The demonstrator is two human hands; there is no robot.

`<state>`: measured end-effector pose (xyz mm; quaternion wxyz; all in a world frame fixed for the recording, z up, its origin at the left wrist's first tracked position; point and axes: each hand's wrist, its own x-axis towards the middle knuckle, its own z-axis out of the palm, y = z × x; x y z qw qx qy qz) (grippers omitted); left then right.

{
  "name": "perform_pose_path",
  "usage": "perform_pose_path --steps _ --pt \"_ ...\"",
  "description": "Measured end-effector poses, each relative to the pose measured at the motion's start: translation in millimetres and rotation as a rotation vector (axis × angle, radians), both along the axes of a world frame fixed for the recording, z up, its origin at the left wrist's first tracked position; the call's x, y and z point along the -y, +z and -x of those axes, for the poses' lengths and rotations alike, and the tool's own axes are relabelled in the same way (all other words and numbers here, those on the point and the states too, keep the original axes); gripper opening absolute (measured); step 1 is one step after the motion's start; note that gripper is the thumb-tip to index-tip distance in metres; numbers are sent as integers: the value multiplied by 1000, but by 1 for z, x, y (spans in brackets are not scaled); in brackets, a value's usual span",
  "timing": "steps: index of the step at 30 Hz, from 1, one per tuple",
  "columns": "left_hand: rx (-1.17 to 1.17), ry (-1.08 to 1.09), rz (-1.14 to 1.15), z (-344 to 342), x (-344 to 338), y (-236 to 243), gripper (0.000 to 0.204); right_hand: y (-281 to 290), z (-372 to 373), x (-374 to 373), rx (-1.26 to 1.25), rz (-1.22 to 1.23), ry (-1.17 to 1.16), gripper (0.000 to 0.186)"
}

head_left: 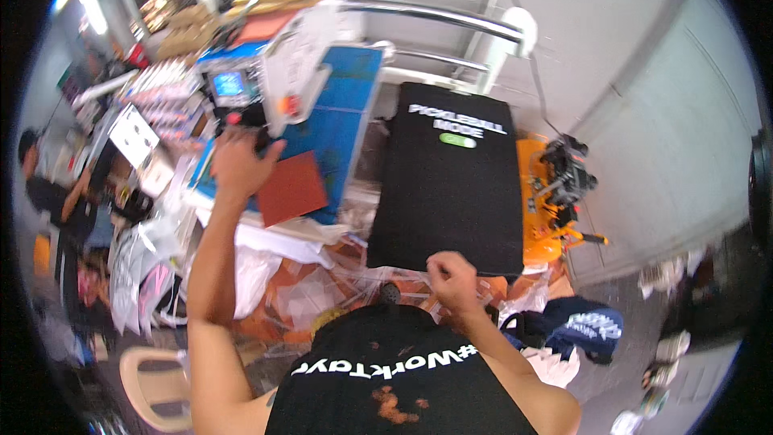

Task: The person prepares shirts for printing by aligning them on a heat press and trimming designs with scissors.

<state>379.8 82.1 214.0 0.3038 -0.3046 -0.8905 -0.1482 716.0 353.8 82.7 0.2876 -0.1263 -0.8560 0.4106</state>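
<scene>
My left hand [244, 163] reaches to the front of a heat press, just below its control box [229, 84] with a lit blue screen. The thumb stands out to the side; the fingertips are blurred beside a black part [256, 117]. A flat red-brown square sheet [292, 189] lies near my wrist on the blue board [345, 105]. My right hand [452, 280] is curled closed at the near edge of a black T-shirt [451, 201]. That shirt lies flat, with white lettering and a small green print [457, 141] near its far end. I cannot tell whether the right hand touches the cloth.
Metal rails [435, 18] run behind the shirt. An orange machine with a black motor [568, 169] stands at the right. Dark blue folded clothing [584, 326] lies at lower right, a beige plastic chair [133, 379] at lower left. Another person [52, 197] is at the far left.
</scene>
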Motion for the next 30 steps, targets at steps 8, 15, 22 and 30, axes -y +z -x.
perform_pose_path --steps 8,15,22,30 --pt "9 -337 -40 -71 -63 -4 41 108 127 9 -291 -168 70 14" --pt "39 -453 -424 92 20 -28 12 135 195 59 -264 -150 -275 79" --pt "181 -274 -78 294 77 -190 16 107 206 -9 -471 -163 -862 58" --pt "655 -561 -159 346 47 -209 21 86 154 -91 -556 -263 -972 39"
